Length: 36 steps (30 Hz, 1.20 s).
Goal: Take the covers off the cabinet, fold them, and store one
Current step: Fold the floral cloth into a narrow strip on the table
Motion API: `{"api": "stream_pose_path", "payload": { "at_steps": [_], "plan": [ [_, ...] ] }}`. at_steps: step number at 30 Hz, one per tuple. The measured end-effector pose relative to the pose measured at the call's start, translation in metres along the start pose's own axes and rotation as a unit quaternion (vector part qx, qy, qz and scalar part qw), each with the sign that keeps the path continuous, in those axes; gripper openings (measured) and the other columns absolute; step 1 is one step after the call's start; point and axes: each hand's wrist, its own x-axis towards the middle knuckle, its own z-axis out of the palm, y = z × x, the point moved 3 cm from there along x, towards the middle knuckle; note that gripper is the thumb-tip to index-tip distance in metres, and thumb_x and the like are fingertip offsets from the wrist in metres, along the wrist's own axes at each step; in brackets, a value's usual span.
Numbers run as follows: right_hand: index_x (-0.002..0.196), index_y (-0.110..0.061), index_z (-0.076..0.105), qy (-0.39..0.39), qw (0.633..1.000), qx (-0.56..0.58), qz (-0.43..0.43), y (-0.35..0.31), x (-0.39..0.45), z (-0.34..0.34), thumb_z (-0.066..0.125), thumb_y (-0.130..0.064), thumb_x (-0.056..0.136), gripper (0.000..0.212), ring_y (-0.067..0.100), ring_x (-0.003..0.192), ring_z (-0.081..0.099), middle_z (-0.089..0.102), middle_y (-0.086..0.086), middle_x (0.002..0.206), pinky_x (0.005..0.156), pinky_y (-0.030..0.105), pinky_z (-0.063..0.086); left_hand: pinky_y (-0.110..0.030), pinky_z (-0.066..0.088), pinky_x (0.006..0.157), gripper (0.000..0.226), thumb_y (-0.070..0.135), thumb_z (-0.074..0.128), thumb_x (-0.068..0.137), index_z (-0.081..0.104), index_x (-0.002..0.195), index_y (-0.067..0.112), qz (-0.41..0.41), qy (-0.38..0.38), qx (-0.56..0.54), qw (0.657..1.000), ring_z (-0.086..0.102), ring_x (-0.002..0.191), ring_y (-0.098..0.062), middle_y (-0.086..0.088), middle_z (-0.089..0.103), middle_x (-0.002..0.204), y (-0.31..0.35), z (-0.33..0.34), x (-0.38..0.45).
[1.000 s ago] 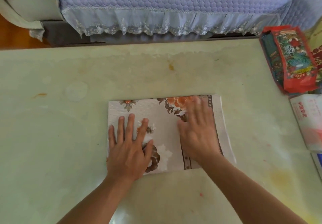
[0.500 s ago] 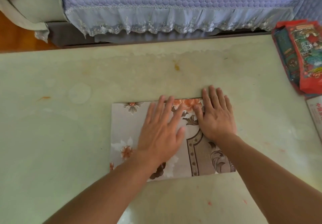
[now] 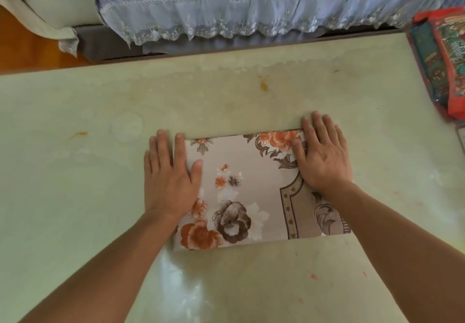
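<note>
Pale green table carrying the folded floral cover, the landmark for all positions given here. Beyond the table's far edge from the cover: a sofa draped in quilted lavender fabric with a lace hem. Far right of the cover, at the table's corner: red and green printed packets. The cover lies flat as a rectangle near the table's middle. Left hand rests flat over the cover's left edge, fingers straight and unclenched, grasping nothing. Right hand presses flat on the cover's far right corner, fingers likewise extended.
</note>
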Motion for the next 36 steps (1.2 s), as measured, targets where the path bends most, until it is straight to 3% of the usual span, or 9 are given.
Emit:
{"api": "stream_pose_path", "payload": {
  "at_steps": [4,8,16,20,23,26,28,32,36],
  "plan": [
    [0.159,-0.023,0.019,0.020,0.997,0.073,-0.019,-0.001,-0.008,-0.009,0.030,-0.054,0.104,0.064,0.022,0.155,-0.002,0.008,0.004,0.168,0.126,0.045,0.001,-0.055,0.033,0.113,0.069,0.038,0.060,0.097,0.029,0.155,0.014,-0.129,0.016,-0.154,0.979,0.031,0.140,-0.040,-0.020,0.034,0.154,0.001,-0.003,-0.084],
    [0.144,-0.012,0.048,0.059,0.987,0.097,-0.112,-0.005,-0.078,-0.032,0.061,-0.025,0.095,0.052,0.039,0.141,0.030,0.033,0.015,0.156,0.116,0.057,0.028,-0.051,0.040,0.101,0.051,0.033,0.062,0.096,0.046,0.142,0.020,-0.267,-0.061,-0.259,0.926,0.041,0.123,-0.037,-0.015,0.043,0.138,0.004,-0.009,-0.143],
    [0.155,-0.016,0.032,-0.133,0.962,-0.074,-0.227,-0.008,-0.154,-0.017,0.051,-0.069,0.083,0.091,0.036,0.144,0.030,0.032,0.009,0.156,0.116,0.053,0.035,-0.034,0.047,0.069,0.036,0.042,0.061,0.093,0.060,0.114,0.013,-0.371,-0.161,-0.390,0.827,0.062,0.080,-0.023,-0.008,0.070,0.100,-0.010,-0.022,-0.105],
    [0.152,-0.012,0.036,-0.114,0.963,-0.087,-0.229,-0.021,-0.148,-0.022,0.056,-0.045,0.085,0.077,0.036,0.128,0.043,0.043,0.013,0.143,0.109,0.050,0.042,-0.030,0.044,0.062,0.055,0.025,0.060,0.099,0.038,0.146,0.042,-0.252,-0.132,-0.518,0.807,0.061,0.067,-0.015,0.000,0.071,0.092,-0.001,-0.055,-0.109],
    [0.148,-0.008,0.041,-0.097,0.972,-0.063,-0.206,-0.014,-0.134,-0.023,0.049,-0.010,0.084,0.064,0.037,0.115,0.051,0.047,0.014,0.137,0.087,0.047,0.056,-0.027,0.050,0.090,0.066,0.026,0.067,0.097,0.033,0.144,0.058,-0.078,-0.149,-0.506,0.846,0.064,0.103,0.005,0.020,0.067,0.119,-0.002,-0.076,-0.112],
    [0.138,-0.003,0.054,-0.085,0.976,-0.077,-0.185,-0.005,-0.124,-0.022,0.053,-0.001,0.079,0.060,0.040,0.118,0.053,0.052,0.019,0.139,0.076,0.049,0.060,-0.023,0.040,0.099,0.083,0.041,0.081,0.083,0.031,0.146,0.060,0.059,-0.230,-0.313,0.920,0.049,0.124,0.009,0.037,0.044,0.136,-0.020,-0.074,-0.110],
    [0.134,-0.003,0.059,-0.082,0.971,-0.096,-0.201,-0.004,-0.122,-0.022,0.059,-0.005,0.076,0.058,0.040,0.116,0.056,0.056,0.021,0.138,0.076,0.050,0.060,-0.030,0.045,0.085,0.071,0.054,0.073,0.082,0.039,0.144,0.051,0.189,-0.127,-0.108,0.968,0.056,0.114,-0.017,0.017,0.050,0.119,-0.030,-0.069,-0.092],
    [0.142,-0.012,0.053,-0.078,0.957,-0.109,-0.257,0.010,-0.122,-0.029,0.062,-0.020,0.079,0.064,0.035,0.126,0.049,0.050,0.012,0.146,0.102,0.050,0.048,-0.049,0.035,0.117,0.072,0.052,0.056,0.088,0.038,0.155,0.033,0.419,-0.062,0.172,0.890,0.036,0.143,-0.043,-0.019,0.040,0.153,-0.032,-0.035,-0.070],
    [0.150,-0.011,0.045,-0.086,0.950,-0.111,-0.277,0.045,-0.128,-0.035,0.067,-0.021,0.083,0.071,0.037,0.136,0.041,0.042,0.013,0.153,0.106,0.048,0.048,-0.042,0.012,0.124,0.080,0.073,0.034,0.097,0.015,0.162,0.032,0.427,-0.099,0.174,0.882,0.001,0.158,-0.029,-0.014,0.007,0.170,-0.044,-0.011,-0.059]
  ]
}}
